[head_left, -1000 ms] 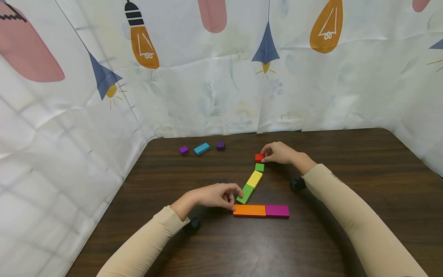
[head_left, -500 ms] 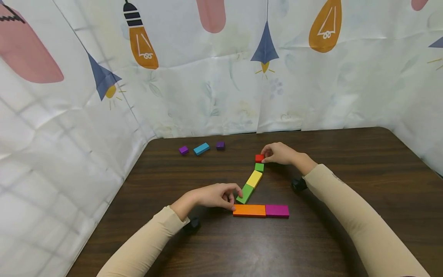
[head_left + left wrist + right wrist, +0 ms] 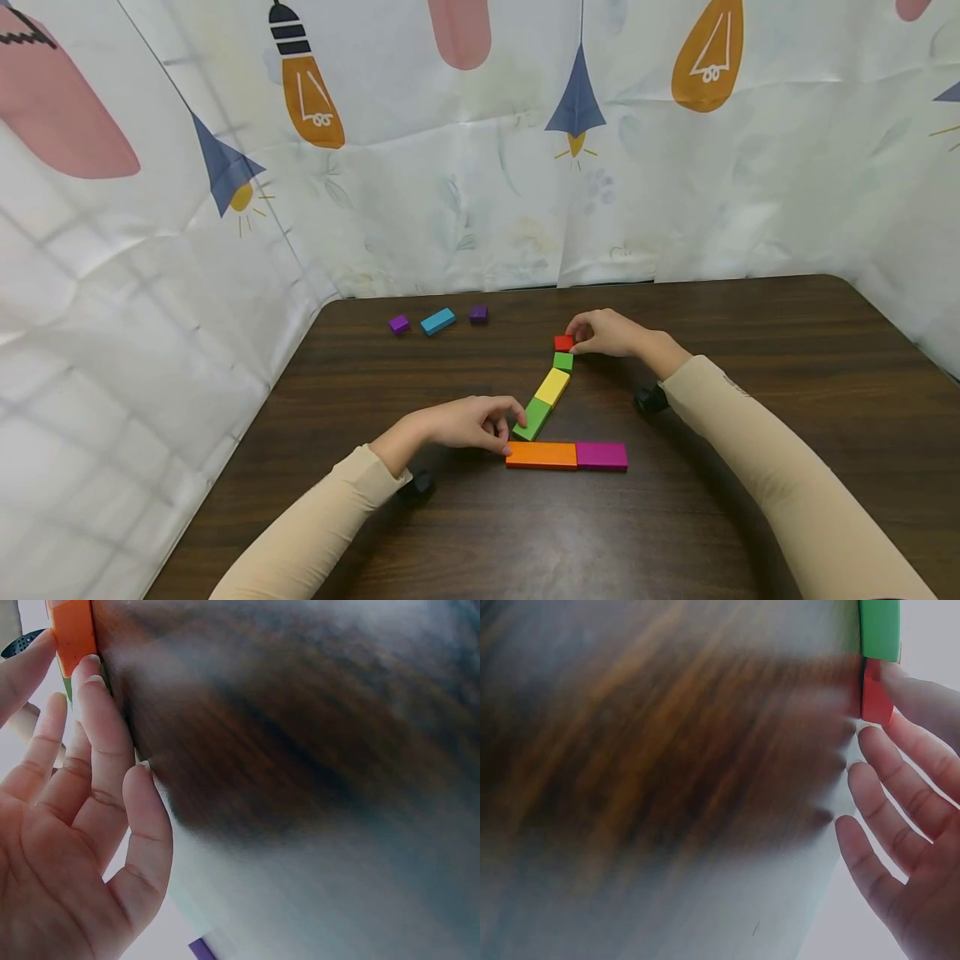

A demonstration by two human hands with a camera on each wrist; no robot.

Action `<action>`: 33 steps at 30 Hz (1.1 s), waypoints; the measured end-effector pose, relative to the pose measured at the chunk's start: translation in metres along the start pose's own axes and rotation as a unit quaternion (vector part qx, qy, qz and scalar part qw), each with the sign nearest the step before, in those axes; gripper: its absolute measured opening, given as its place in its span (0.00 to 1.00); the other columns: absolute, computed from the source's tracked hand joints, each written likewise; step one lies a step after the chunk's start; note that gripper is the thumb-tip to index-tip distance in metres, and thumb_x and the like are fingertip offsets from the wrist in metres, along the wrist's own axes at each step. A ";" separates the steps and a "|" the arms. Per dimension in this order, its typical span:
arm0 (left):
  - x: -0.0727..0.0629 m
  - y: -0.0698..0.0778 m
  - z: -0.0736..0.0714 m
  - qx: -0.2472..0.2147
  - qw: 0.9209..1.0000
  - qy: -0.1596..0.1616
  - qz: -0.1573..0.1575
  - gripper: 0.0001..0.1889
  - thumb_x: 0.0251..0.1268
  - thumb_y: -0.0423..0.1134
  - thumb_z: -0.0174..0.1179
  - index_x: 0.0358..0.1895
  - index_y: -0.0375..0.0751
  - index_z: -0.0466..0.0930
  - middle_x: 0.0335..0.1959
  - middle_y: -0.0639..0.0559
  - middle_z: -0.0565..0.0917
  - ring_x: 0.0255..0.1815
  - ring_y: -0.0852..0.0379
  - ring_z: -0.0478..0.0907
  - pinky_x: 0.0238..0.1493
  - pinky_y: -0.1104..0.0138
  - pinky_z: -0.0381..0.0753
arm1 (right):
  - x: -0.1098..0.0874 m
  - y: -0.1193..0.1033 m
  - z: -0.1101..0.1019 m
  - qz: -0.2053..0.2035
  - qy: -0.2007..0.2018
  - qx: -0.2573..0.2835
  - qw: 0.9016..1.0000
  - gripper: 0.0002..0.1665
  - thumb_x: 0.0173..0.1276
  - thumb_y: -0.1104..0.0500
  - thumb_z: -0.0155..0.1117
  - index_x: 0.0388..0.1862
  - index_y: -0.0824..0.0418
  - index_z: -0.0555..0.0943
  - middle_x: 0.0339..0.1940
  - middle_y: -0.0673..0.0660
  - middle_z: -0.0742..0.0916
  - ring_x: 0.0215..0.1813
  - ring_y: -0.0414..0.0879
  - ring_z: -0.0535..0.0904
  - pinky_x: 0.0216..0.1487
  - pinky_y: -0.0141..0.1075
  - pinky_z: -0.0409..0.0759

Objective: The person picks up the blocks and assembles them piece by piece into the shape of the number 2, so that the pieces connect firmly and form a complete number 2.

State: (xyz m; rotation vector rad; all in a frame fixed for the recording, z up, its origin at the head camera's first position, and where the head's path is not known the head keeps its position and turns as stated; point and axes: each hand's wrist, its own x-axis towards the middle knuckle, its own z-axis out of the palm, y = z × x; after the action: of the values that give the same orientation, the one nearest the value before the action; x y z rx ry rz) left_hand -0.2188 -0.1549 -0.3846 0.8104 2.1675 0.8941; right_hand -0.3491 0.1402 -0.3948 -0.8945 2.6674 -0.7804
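Note:
In the head view, an orange block (image 3: 542, 455) and a magenta block (image 3: 602, 456) lie end to end. Behind them a longer green block (image 3: 535, 416), a yellow block (image 3: 552, 387) and a small green block (image 3: 563, 362) run back in a slanting row to a small red block (image 3: 563, 343). My right hand (image 3: 609, 333) pinches the red block at its right side between thumb and forefinger; the right wrist view shows the other fingers spread. With loosely bent fingers, my left hand (image 3: 465, 422) touches the orange block's left end by the thumb, its forefinger at the longer green block.
At the back left of the dark wooden table (image 3: 360, 492) lie a purple block (image 3: 399, 324), a blue block (image 3: 438, 322) and a dark purple block (image 3: 478, 314). A printed curtain (image 3: 495, 200) hangs behind the table and along its left side.

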 end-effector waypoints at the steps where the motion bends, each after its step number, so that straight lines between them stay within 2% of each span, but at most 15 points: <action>1: 0.000 0.000 0.000 0.000 1.000 0.000 0.000 0.17 0.71 0.33 0.66 0.59 0.42 0.74 0.32 0.55 0.80 0.28 0.61 0.75 0.37 0.70 0.73 | 0.000 0.000 0.000 -0.002 0.000 0.000 1.000 0.19 0.69 0.60 0.73 0.54 0.67 0.83 0.39 0.56 0.84 0.42 0.50 0.77 0.49 0.43 0.78; 15: -0.001 0.003 -0.001 -0.008 1.000 -0.002 -0.005 0.18 0.71 0.32 0.66 0.59 0.42 0.74 0.32 0.55 0.80 0.29 0.61 0.75 0.38 0.70 0.74 | -0.002 0.000 -0.001 -0.009 -0.004 0.010 1.000 0.19 0.69 0.59 0.72 0.54 0.67 0.82 0.38 0.55 0.83 0.41 0.49 0.76 0.47 0.42 0.77; 24: -0.001 0.000 0.000 0.001 1.000 -0.001 0.003 0.17 0.71 0.32 0.66 0.58 0.42 0.74 0.31 0.55 0.81 0.29 0.61 0.76 0.37 0.70 0.74 | -0.004 0.005 -0.001 -0.019 -0.006 0.009 1.000 0.18 0.75 0.58 0.66 0.58 0.67 0.82 0.41 0.55 0.85 0.43 0.49 0.77 0.52 0.46 0.77; 33: 0.000 0.001 0.000 0.000 1.000 0.000 0.001 0.17 0.71 0.33 0.66 0.59 0.43 0.74 0.32 0.55 0.81 0.29 0.61 0.75 0.37 0.70 0.74 | -0.006 0.004 0.000 -0.018 -0.004 0.012 1.000 0.18 0.74 0.58 0.68 0.57 0.66 0.82 0.41 0.54 0.85 0.43 0.49 0.77 0.52 0.46 0.77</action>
State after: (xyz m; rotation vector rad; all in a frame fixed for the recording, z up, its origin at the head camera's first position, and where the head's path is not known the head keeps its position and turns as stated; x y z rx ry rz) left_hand -0.2184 -0.1549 -0.3841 0.8140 2.1666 0.8943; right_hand -0.3462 0.1469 -0.3972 -0.9399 2.6367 -0.8121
